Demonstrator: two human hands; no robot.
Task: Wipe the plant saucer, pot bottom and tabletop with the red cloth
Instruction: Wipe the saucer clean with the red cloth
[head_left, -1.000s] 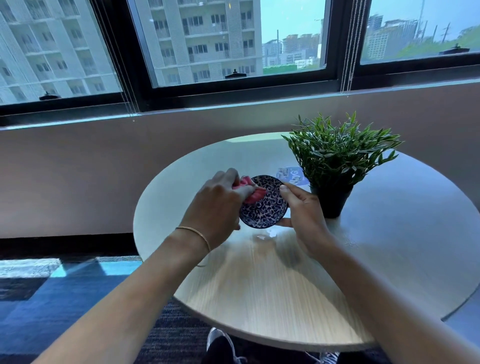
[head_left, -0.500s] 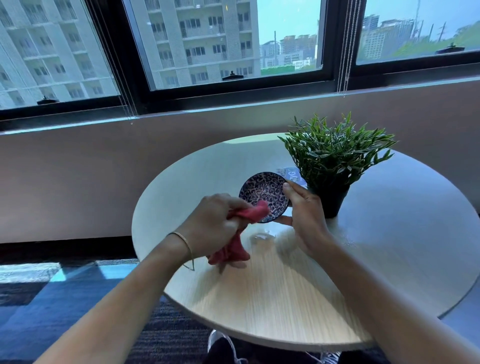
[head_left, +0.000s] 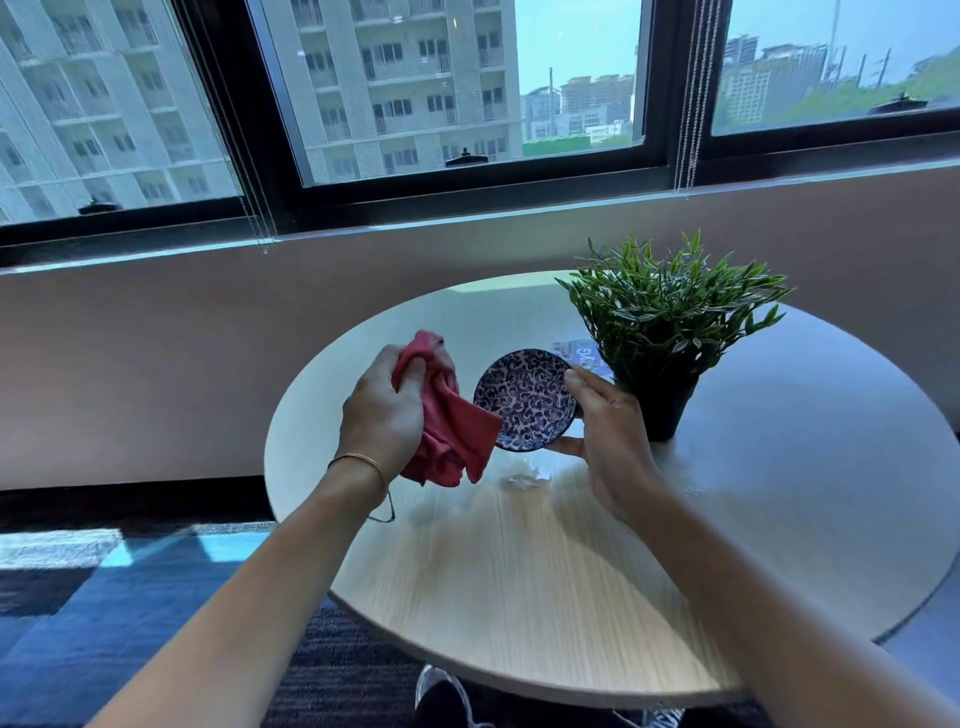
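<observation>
Tilted saucer is being held above table, rim pinched by right hand. Bunched cloth is being gripped in left hand, corner at saucer's edge. Judged: pot bottom and table not yet wiped; 1 wet patch showing.

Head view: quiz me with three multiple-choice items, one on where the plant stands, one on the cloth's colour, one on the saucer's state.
1. The potted plant stands: A. on the table, right of the saucer; B. on the floor; C. on the window sill.
2. The cloth in the left hand is: A. blue; B. red; C. white.
3. The saucer is: A. flat on the table; B. held tilted in the right hand; C. upside down on the floor.
Answers: 1 A, it rests there beside the saucer; 2 B, the bunched fabric is red; 3 B, the hand pinches its rim, patterned face toward the camera.
</observation>
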